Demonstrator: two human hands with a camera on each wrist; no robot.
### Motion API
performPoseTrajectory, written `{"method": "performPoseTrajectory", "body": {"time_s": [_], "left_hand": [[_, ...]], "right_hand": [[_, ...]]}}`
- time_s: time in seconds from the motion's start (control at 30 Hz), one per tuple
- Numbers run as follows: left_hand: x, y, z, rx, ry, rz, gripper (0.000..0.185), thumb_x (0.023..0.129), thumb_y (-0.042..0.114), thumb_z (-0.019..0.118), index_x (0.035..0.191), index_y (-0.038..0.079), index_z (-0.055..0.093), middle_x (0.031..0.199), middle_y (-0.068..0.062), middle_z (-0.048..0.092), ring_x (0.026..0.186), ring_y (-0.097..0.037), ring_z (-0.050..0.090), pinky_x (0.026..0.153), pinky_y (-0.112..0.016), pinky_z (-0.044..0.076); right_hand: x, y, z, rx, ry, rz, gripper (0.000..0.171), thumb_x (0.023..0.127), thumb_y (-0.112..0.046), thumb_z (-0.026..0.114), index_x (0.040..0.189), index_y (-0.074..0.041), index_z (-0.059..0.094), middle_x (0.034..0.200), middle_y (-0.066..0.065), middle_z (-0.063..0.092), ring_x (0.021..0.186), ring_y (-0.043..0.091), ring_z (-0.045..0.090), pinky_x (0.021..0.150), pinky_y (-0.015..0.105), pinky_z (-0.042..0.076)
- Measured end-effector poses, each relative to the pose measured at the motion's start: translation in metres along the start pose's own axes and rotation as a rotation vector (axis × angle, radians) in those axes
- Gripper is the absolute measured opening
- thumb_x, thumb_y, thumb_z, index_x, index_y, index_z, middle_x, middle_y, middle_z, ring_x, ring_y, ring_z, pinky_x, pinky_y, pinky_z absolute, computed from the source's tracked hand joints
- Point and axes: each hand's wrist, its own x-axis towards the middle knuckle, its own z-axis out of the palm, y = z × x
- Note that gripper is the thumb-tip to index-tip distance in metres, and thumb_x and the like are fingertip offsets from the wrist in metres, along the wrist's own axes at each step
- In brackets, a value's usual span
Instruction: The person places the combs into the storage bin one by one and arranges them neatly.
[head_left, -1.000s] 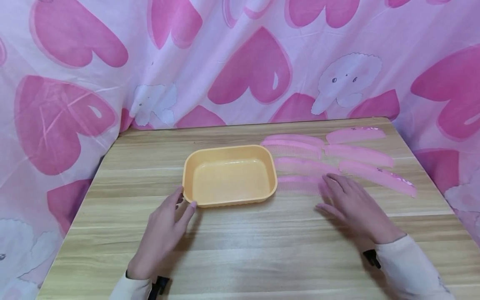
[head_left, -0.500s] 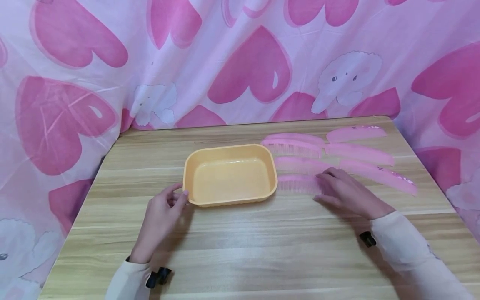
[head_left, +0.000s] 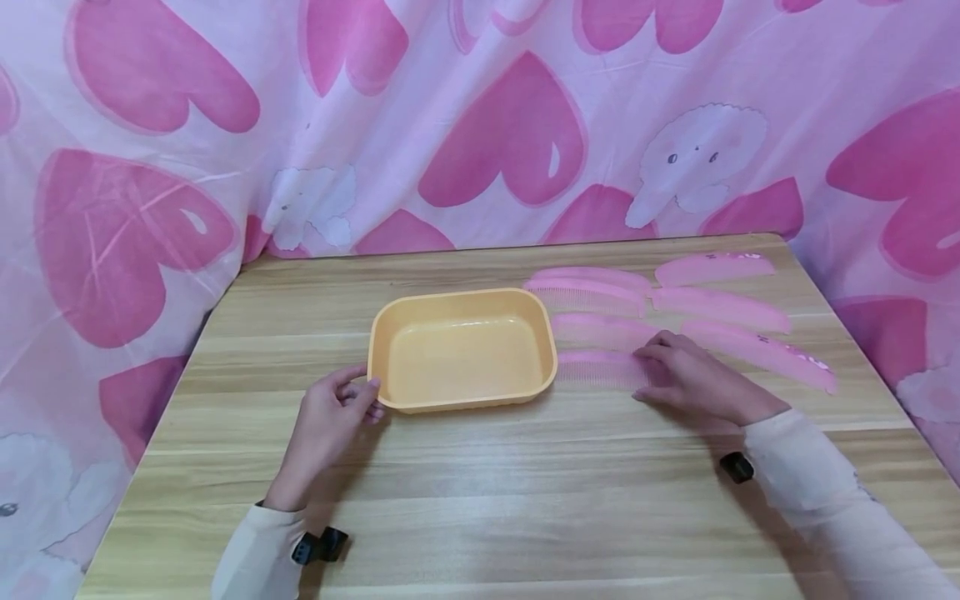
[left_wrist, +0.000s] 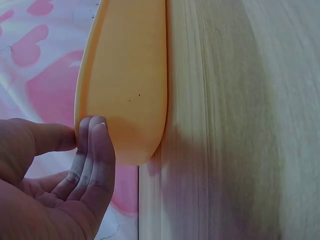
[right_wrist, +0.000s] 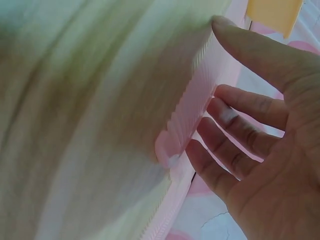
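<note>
A yellow rectangular plastic tray (head_left: 465,362) stands on the wooden table. At its near left corner my left hand (head_left: 330,429) pinches the rim, thumb at the edge and curled fingers against the outer wall (left_wrist: 130,70). To the tray's right lies a pink comb (head_left: 596,371), teeth toward me. My right hand (head_left: 693,379) is at this comb's right end. In the right wrist view, its fingertips touch the back of the comb (right_wrist: 192,107), and the thumb lies near the teeth. The hand partly hides the comb in the head view.
Several more pink combs lie behind and to the right, among them a plain comb (head_left: 720,308) and a flower-marked comb (head_left: 761,350). Some overlap. A pink heart-patterned cloth (head_left: 495,125) hangs behind the table (head_left: 480,508).
My left hand has shifted slightly up along the tray's corner, its fingers more curled. The right hand has moved slightly up and left over the comb's end. Tray and combs stay put.
</note>
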Motion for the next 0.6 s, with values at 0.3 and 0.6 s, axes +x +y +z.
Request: {"method": "performPoseTrajectory", "body": {"time_s": [0.3,0.6], "left_hand": [[0.0014,-0.0010,0.0000,-0.022,-0.023,-0.001,0.038,0.102,0.007,0.060,0.134,-0.013,0.054,0.082,-0.018,0.071,0.067,-0.016,0.069,0.064,-0.026,0.062],[0.0017,-0.0005,-0.0010,-0.016,-0.032,-0.002,0.039,0.102,0.007,0.060,0.134,-0.013,0.054,0.081,-0.017,0.071,0.067,-0.016,0.069,0.064,-0.026,0.062]], "right_hand": [[0.0050,0.0075,-0.0048,0.057,-0.032,0.000,0.053,0.082,-0.021,0.087,0.120,0.009,0.066,0.116,0.018,0.063,0.098,0.026,0.059,0.085,0.046,0.055],[0.0082,0.0100,-0.0070,0.092,-0.072,0.056,0.051,0.081,-0.022,0.087,0.117,0.007,0.067,0.103,0.009,0.063,0.089,0.021,0.056,0.078,0.036,0.052]]}}
